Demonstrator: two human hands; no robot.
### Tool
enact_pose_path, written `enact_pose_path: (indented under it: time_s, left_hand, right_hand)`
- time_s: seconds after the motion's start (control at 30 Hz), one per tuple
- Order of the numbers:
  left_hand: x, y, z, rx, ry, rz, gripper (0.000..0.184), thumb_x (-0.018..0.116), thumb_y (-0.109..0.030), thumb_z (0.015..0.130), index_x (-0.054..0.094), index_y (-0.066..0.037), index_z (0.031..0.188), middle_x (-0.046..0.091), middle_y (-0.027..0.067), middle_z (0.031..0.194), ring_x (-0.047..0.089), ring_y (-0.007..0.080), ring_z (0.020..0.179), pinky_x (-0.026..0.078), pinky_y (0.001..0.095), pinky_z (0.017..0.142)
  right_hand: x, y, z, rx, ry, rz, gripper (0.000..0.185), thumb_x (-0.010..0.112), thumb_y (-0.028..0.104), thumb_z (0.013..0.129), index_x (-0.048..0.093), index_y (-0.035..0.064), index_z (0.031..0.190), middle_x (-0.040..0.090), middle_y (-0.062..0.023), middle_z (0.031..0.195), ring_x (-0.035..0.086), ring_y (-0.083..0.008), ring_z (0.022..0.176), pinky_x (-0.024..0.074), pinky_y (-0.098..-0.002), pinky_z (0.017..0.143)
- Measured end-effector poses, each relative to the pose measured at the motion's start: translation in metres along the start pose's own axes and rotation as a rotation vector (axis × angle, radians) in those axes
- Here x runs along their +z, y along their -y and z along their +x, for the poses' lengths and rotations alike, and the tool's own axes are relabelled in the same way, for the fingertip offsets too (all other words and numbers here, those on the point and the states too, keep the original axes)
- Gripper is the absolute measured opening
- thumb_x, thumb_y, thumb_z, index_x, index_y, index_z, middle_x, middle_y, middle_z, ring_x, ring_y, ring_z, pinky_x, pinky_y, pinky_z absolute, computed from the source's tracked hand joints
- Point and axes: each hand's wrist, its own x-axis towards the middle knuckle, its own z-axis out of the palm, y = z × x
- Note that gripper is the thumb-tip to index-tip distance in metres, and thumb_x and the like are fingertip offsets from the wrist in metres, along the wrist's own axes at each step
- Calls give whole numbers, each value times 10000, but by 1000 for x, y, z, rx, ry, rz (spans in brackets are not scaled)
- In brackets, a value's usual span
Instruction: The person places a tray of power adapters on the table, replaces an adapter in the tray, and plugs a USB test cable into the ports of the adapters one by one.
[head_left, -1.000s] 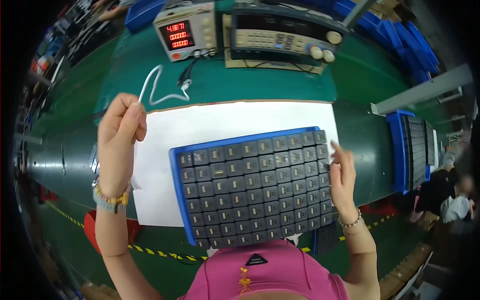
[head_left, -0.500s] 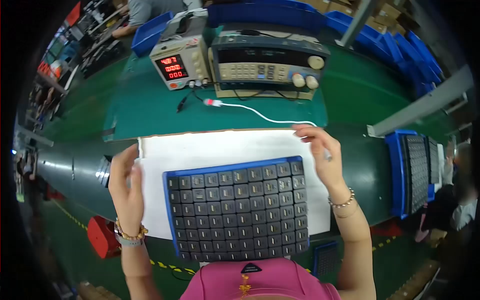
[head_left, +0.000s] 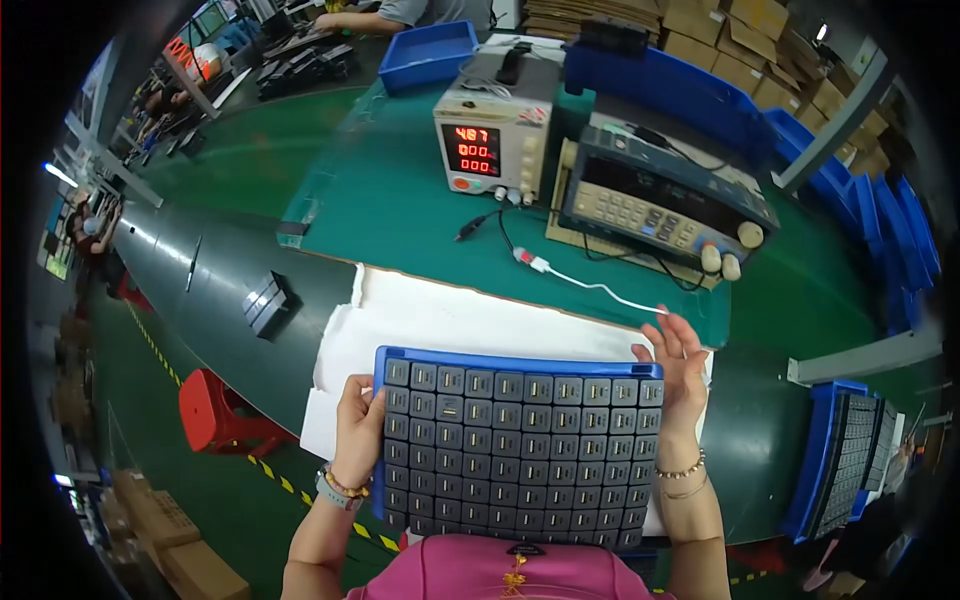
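A blue tray (head_left: 520, 356) full of black blocks (head_left: 508, 442) in rows lies over white paper (head_left: 440, 320) at the table's near edge. My left hand (head_left: 358, 425) grips the tray's left side, thumb on the rim. At the tray's upper right corner is my right hand (head_left: 682, 375), its fingers apart and palm partly turned up. The end of a white cable (head_left: 600, 287) reaches its fingertips; whether they hold it is unclear. This cable joins a black lead near the power supply (head_left: 493, 135), which shows red digits.
A bench instrument (head_left: 665, 195) with knobs stands behind the tray. Black pieces (head_left: 270, 303) lie on the left. Another blue tray (head_left: 825, 460) is at the right, a red stool (head_left: 215, 410) at the lower left. A person's arm (head_left: 355, 20) shows at the top.
The view has swung left. My left hand, which held the white cable at first, now grips the tray's left side. The cable has swung over to my right hand.
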Motion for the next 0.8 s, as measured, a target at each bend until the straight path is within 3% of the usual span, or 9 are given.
enact_pose_path:
  time_s: [0.13,0.3,0.47,0.63,0.8]
  left_hand:
    - [-13,-13,4,29,-96,-59,113,468,-84,982,445,-25,1075,649,78,861,605,80,700,483,208,603]
    - [-26,-54,8,9,-90,-97,117,463,-53,973,421,-27,1079,645,86,862,598,88,704,476,218,626]
    - [-21,-75,5,86,-103,-42,156,468,3,952,401,-15,1092,629,82,869,576,74,746,455,206,649]
    - [-17,-75,-5,128,-231,158,191,511,28,920,484,14,1109,502,-14,771,445,41,685,379,189,624]
    - [-13,-74,-26,123,-331,142,177,507,-24,941,483,31,1108,620,45,871,546,60,762,426,196,714]
  right_hand:
    - [19,-14,30,-11,119,24,662,495,548,915,445,8,1296,430,-173,1402,540,-241,1142,432,-395,970]
    - [35,-27,49,-30,76,9,691,555,534,892,442,-17,1293,416,-191,1409,562,-242,1106,477,-388,924]
    - [24,-52,63,-150,50,-28,646,520,490,931,425,-25,1310,396,-217,1418,608,-272,1037,498,-386,896]
    - [27,-46,62,-171,54,-190,668,520,505,926,440,-41,1302,387,-248,1416,654,-267,913,533,-350,808]
    - [35,-43,65,-104,163,-259,674,505,528,926,461,-36,1292,411,-240,1402,660,-240,852,525,-294,733]
